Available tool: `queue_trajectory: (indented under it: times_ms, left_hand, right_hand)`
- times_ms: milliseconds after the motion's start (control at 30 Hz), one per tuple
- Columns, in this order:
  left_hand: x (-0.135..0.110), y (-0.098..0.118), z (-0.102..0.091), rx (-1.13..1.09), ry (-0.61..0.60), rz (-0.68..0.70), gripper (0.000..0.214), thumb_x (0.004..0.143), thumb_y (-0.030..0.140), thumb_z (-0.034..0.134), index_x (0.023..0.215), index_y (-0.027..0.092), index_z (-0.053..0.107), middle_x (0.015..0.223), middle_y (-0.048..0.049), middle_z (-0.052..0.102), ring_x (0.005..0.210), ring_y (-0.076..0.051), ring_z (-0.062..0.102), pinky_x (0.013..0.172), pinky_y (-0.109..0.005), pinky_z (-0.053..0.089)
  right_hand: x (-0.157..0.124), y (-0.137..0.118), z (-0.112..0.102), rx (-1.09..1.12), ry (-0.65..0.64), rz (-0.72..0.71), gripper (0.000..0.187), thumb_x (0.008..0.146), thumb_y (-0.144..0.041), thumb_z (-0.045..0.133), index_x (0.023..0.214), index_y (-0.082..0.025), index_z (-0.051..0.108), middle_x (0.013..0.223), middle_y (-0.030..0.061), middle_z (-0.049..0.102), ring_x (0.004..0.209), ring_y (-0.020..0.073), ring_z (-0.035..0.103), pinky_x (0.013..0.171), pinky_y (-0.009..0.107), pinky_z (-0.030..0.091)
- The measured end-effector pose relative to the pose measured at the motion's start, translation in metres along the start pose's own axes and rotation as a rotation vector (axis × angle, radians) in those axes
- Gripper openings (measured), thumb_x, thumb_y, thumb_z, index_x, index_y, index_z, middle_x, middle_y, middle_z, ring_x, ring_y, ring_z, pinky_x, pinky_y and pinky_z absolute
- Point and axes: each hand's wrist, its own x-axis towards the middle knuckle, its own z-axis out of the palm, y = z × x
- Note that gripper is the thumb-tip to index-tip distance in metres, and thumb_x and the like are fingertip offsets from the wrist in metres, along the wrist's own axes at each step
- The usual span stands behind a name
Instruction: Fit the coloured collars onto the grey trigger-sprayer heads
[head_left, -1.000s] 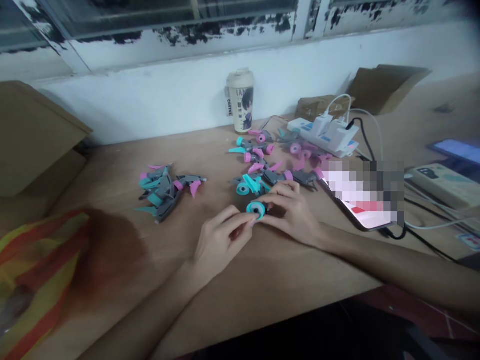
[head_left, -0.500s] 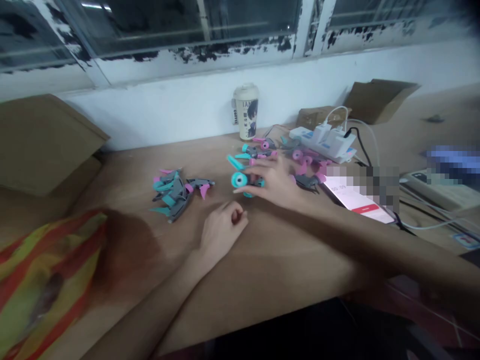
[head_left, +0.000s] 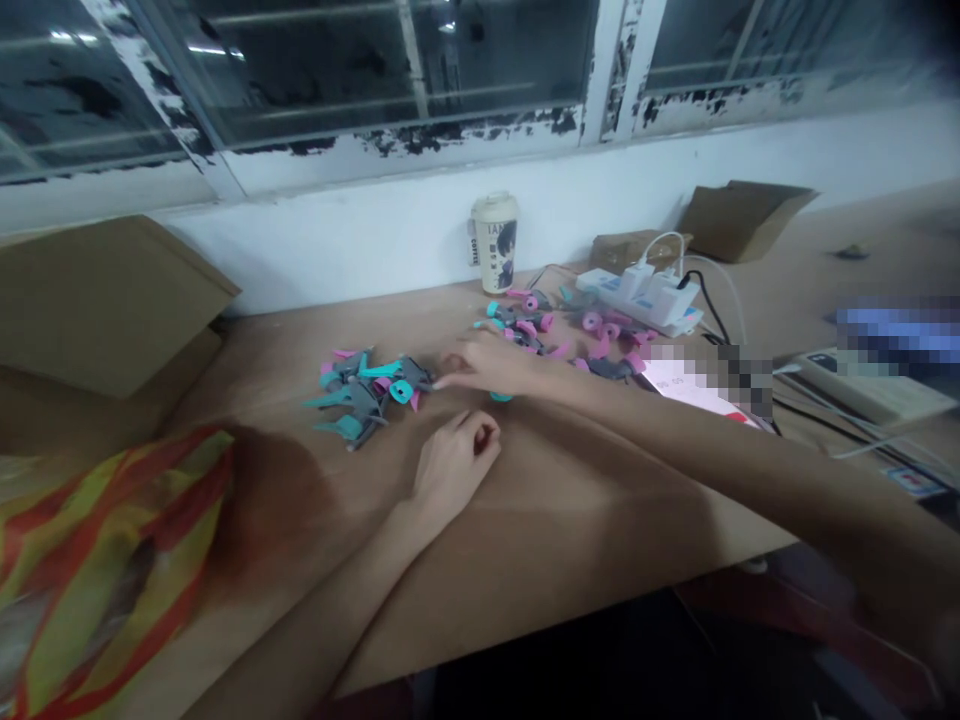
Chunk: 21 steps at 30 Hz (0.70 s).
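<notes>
My right hand [head_left: 487, 365] reaches left across the wooden table [head_left: 570, 520], fingers stretched out. Its fingertips are at the grey end of a teal-and-grey plastic piece [head_left: 405, 385] lying on the right side of a small pile of teal, pink and grey pieces [head_left: 360, 395]. My left hand [head_left: 457, 460] rests on the table nearer to me, curled into a loose fist with nothing visible in it. A second, looser spread of pink, teal and grey pieces [head_left: 559, 325] lies behind my right forearm. A small teal part [head_left: 501, 397] peeks out under my right wrist.
A paper coffee cup [head_left: 495, 240] stands by the wall. Right of it lie a white power strip [head_left: 645, 295] with chargers and cables, and a phone [head_left: 697, 385]. Cardboard boxes sit at far left [head_left: 97, 300] and back right [head_left: 742, 205]. A striped bag [head_left: 97, 560] lies at front left.
My right hand carried the teal-and-grey piece left from between both hands to the left pile and opened. My left hand let go, curled up and stayed put. The camera tilted up.
</notes>
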Motion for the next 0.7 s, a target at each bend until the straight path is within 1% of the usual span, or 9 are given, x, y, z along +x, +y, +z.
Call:
queue_trajectory:
  times_ms: [33,133,200,267,333,467,533,600,700]
  left_hand:
    - [0.000,-0.001,0.000,-0.008,0.008,0.004,0.011,0.083,0.020,0.047,0.081,0.021,0.058,0.072,0.0015,0.057,0.064,-0.014,0.052,0.057,-0.024,0.035]
    - [0.002,-0.003,0.000,-0.031,0.038,0.011,0.010,0.083,0.019,0.048,0.082,0.021,0.058,0.073,0.0013,0.056,0.066,-0.014,0.052,0.060,-0.024,0.038]
    - [0.003,-0.005,0.000,-0.043,0.055,0.011,0.010,0.083,0.019,0.048,0.081,0.020,0.058,0.073,0.0011,0.056,0.068,-0.014,0.052,0.062,-0.024,0.039]
    - [0.005,-0.006,0.000,-0.051,0.064,0.008,0.010,0.083,0.018,0.048,0.080,0.020,0.057,0.072,0.0012,0.056,0.067,-0.014,0.053,0.063,-0.024,0.040]
    - [0.006,-0.007,0.000,-0.053,0.071,0.001,0.010,0.083,0.018,0.049,0.080,0.020,0.058,0.072,0.0014,0.056,0.067,-0.014,0.053,0.064,-0.025,0.040]
    - [0.011,-0.012,-0.002,-0.042,0.092,-0.027,0.012,0.083,0.019,0.049,0.084,0.019,0.061,0.076,-0.0001,0.059,0.072,-0.015,0.057,0.070,-0.026,0.044]
    - [0.013,-0.015,-0.002,-0.034,0.100,-0.044,0.015,0.083,0.020,0.051,0.091,0.018,0.063,0.088,-0.0026,0.061,0.074,-0.015,0.059,0.074,-0.028,0.046]
    - [0.015,-0.019,-0.002,-0.022,0.105,-0.061,0.021,0.082,0.022,0.053,0.099,0.017,0.064,0.104,-0.0058,0.059,0.075,-0.015,0.061,0.078,-0.030,0.047]
    - [0.018,-0.024,0.000,0.002,0.113,-0.099,0.033,0.081,0.024,0.054,0.113,0.017,0.060,0.118,-0.0092,0.055,0.078,-0.017,0.062,0.083,-0.035,0.048]
  right_hand:
    - [-0.014,0.012,-0.005,0.012,-0.065,0.006,0.041,0.083,-0.051,0.053,0.101,-0.016,0.064,0.089,0.0081,0.068,0.090,0.0229,0.060,0.084,0.035,0.033]
    - [-0.048,0.040,-0.016,0.006,-0.100,0.011,0.034,0.080,-0.048,0.059,0.097,-0.019,0.068,0.097,0.0080,0.066,0.093,0.0215,0.058,0.081,0.032,0.037]
    - [-0.062,0.051,-0.017,-0.006,-0.113,-0.001,0.040,0.076,-0.052,0.061,0.103,-0.022,0.067,0.104,0.0086,0.063,0.099,0.0240,0.055,0.085,0.035,0.036]
    - [-0.068,0.056,-0.015,-0.018,-0.150,-0.032,0.050,0.073,-0.054,0.063,0.114,-0.026,0.062,0.112,0.0096,0.059,0.106,0.0267,0.050,0.088,0.039,0.035]
    - [-0.069,0.055,-0.012,-0.044,-0.169,-0.050,0.053,0.075,-0.051,0.063,0.122,-0.028,0.056,0.118,0.0107,0.055,0.110,0.0281,0.046,0.090,0.042,0.033]
    - [-0.063,0.045,-0.004,-0.135,-0.117,-0.044,0.042,0.082,-0.041,0.059,0.124,-0.033,0.055,0.123,0.0122,0.050,0.113,0.0304,0.042,0.091,0.046,0.029]
    - [-0.060,0.041,-0.001,-0.156,-0.100,-0.069,0.037,0.084,-0.038,0.057,0.121,-0.032,0.057,0.120,0.0119,0.051,0.110,0.0295,0.042,0.091,0.046,0.028]
    - [-0.058,0.036,0.002,-0.151,-0.071,-0.089,0.034,0.084,-0.039,0.056,0.116,-0.029,0.060,0.115,0.0110,0.053,0.108,0.0280,0.044,0.090,0.044,0.027]
    - [-0.063,0.023,0.004,-0.109,0.021,-0.079,0.034,0.082,-0.042,0.058,0.110,-0.023,0.062,0.108,0.0101,0.055,0.104,0.0255,0.045,0.091,0.041,0.027]
